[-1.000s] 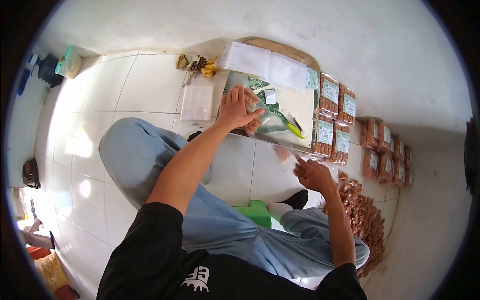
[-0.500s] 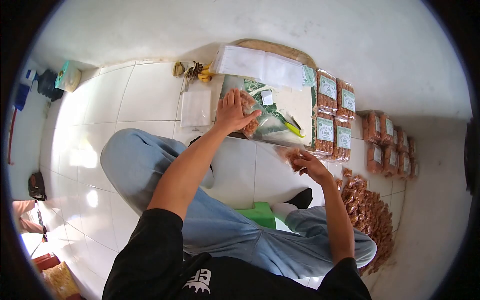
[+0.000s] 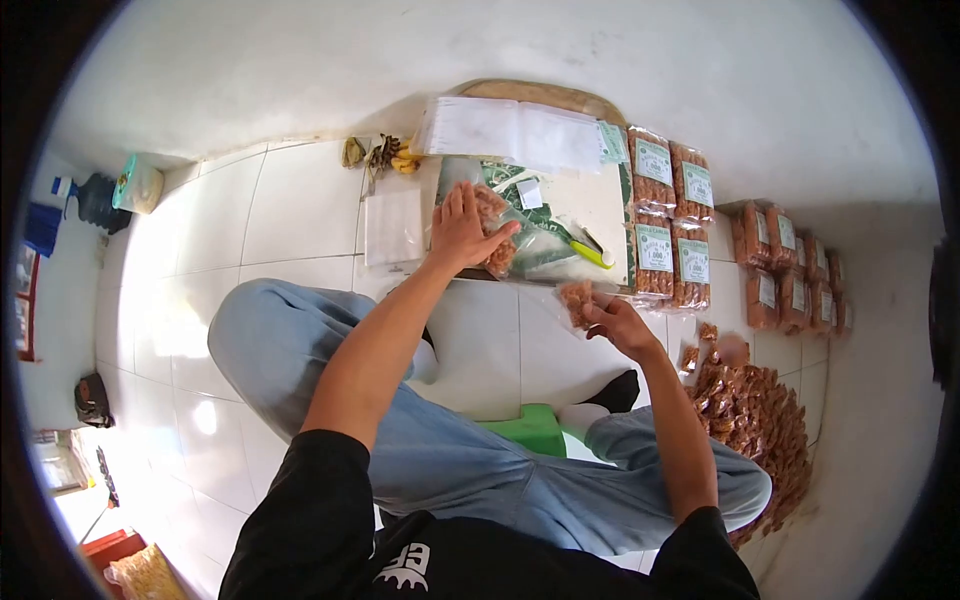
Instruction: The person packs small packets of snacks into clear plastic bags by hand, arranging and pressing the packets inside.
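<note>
My left hand (image 3: pixel 462 232) lies with fingers stretched over a clear plastic bag (image 3: pixel 500 258) of small brown snack packets, flat on the low table. At the table's near edge, my right hand (image 3: pixel 622 325) is closed on a small clear packet of brown snack (image 3: pixel 577 302). To the right of the bag lies a tool with a lime-green handle (image 3: pixel 590 254), with a dark part beside it. A small white card (image 3: pixel 531 194) rests on the table's green and cream top (image 3: pixel 600 205).
Labelled packs (image 3: pixel 653 250) line the table's right end, and more packs (image 3: pixel 790 270) stand beyond. A heap of small packets (image 3: pixel 755 430) covers the floor at right. Plastic sheets (image 3: pixel 515 130) lie at the back, with clear bags (image 3: pixel 393 228) and bananas (image 3: pixel 405 160) at left.
My right hand and its packet have moved slightly left, closer to the table edge. My left hand stays on the bag. The view has shifted slightly, and a person at far left is out of sight.
</note>
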A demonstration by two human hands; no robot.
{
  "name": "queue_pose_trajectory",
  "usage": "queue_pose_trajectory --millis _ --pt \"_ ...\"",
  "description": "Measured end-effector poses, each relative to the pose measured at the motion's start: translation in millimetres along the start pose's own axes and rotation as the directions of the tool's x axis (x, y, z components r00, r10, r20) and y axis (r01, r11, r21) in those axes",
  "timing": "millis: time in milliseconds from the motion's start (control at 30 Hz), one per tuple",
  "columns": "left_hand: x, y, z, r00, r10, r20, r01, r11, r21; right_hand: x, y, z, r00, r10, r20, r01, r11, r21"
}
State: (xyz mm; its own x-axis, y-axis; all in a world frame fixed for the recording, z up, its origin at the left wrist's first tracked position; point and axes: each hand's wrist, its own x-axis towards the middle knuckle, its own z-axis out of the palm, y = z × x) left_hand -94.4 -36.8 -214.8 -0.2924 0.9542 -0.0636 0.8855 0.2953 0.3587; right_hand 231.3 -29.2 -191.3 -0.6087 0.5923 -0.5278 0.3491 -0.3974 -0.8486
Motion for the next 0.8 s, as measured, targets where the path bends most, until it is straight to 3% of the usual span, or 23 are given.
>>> queue_pose_trajectory --millis 33,167,233,367,433,567,633,800 --pt "0.2 -0.6 0.3 1.000 0.000 -0.002 0.000 1.000 -0.007 0.9 -0.4 2.1 0.994 0.003 0.111 -0.029 0.974 0.225" --pt "3.2 -3.0 5.1 1.000 -0.005 -0.014 0.005 1.000 -0.021 15.7 5.3 13.3 0.987 -0.115 0.112 0.085 0.966 0.242" --pt "2.3 -2.9 3.9 1.000 0.008 -0.022 -0.009 1.000 -0.016 27.2 7.7 18.8 0.965 -0.238 0.110 0.233 0.971 0.053" --pt "1.6 -3.5 5.8 0.998 0.024 -0.052 -0.024 1.000 -0.010 42.9 -1.6 30.5 0.932 -0.318 0.174 0.290 0.942 0.168" --pt "2.1 -4.4 8.2 0.998 0.026 -0.056 -0.027 1.000 -0.011 52.3 1.9 32.8 0.952 -0.236 0.195 0.163 0.931 0.327" --pt "2.9 -4.1 7.5 1.000 0.002 -0.024 -0.002 1.000 -0.022 69.0 3.5 38.6 0.935 -0.289 0.206 0.164 0.867 0.471" --pt "3.0 -2.6 3.8 1.000 -0.001 -0.003 0.001 1.000 0.004 66.5 -7.0 44.4 0.992 -0.082 0.100 0.016 0.843 0.537" --pt "4.3 -3.3 5.1 1.000 -0.004 0.015 0.004 1.000 -0.001 81.4 20.4 35.8 0.993 -0.113 0.024 0.077 0.801 0.594"
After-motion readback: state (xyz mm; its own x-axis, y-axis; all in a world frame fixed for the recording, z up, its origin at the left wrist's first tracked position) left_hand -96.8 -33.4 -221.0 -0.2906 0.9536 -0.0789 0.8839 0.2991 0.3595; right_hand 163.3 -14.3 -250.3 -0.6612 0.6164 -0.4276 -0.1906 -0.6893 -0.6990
